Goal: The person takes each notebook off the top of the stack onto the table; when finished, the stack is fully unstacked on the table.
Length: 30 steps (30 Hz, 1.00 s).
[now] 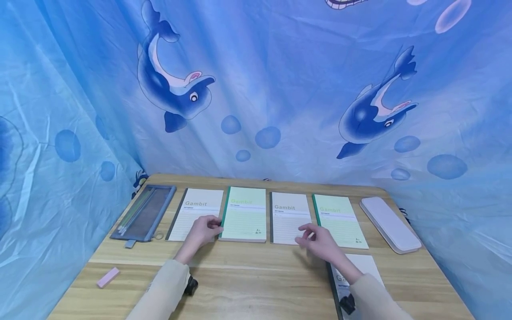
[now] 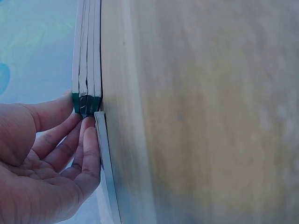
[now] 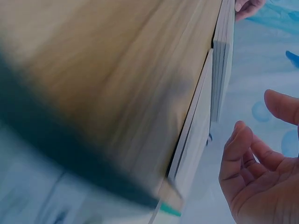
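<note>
My left hand [image 1: 204,230] is at the lower left corner of a stack of notebooks with a green-covered notebook [image 1: 245,215] on top. In the left wrist view, the thumb touches the top edge of the stacked notebooks [image 2: 87,56] and the curled fingers meet their green and dark spines. Those fingers lie over the edge of a white notebook [image 1: 198,213] to the left. My right hand [image 1: 316,240] hovers over the lower right part of another white notebook [image 1: 290,213], fingers loosely bent and holding nothing. A second green notebook [image 1: 338,218] lies just right of it.
A mesh pencil pouch [image 1: 150,213] lies at the far left, with a pink eraser [image 1: 108,277] nearer the front. At the right is a pale pencil case [image 1: 390,224]. One more white notebook [image 1: 366,264] lies under my right forearm. A dolphin-printed curtain [image 1: 256,89] surrounds the wooden table [image 1: 248,284].
</note>
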Tool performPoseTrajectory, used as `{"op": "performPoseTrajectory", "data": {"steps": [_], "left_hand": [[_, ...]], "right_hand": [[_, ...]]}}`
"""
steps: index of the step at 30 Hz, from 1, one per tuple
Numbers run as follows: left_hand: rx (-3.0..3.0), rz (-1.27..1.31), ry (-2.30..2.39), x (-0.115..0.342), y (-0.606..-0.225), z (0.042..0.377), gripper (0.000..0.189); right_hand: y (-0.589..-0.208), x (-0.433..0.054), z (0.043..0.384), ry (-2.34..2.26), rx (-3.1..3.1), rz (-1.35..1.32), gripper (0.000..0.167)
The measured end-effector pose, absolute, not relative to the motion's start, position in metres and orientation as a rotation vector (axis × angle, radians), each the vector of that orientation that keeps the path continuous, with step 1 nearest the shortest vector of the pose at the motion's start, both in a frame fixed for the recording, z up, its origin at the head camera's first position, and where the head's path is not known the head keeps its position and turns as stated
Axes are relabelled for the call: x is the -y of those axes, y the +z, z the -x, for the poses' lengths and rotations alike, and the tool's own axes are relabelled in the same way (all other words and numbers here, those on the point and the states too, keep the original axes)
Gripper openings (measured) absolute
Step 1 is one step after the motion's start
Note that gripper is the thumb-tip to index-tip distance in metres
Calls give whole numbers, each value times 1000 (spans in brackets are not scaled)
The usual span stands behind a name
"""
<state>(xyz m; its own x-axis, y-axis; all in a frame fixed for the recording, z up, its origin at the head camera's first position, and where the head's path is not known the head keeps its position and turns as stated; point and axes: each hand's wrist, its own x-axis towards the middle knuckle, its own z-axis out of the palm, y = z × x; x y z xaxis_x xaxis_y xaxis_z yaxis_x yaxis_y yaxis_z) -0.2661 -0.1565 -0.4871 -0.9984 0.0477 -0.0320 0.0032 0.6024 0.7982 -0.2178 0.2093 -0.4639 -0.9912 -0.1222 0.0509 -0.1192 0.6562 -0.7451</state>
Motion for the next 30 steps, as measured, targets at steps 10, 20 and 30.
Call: {"op": "performPoseTrajectory", "data": {"steps": [10,20,30], "left_hand": [[-2755,-13,1373,156,-488,267,29],[-2749,0,1373,156,-489,267,29],[-2756,-20,1367,156,-487,266,28]], "right_hand": [[-472,-164,243,-1338,-2749,256,41],[-486,-141,261,-1327,-2683,248,53],[-494,-127,271,-1344,-2714,280,57]]}}
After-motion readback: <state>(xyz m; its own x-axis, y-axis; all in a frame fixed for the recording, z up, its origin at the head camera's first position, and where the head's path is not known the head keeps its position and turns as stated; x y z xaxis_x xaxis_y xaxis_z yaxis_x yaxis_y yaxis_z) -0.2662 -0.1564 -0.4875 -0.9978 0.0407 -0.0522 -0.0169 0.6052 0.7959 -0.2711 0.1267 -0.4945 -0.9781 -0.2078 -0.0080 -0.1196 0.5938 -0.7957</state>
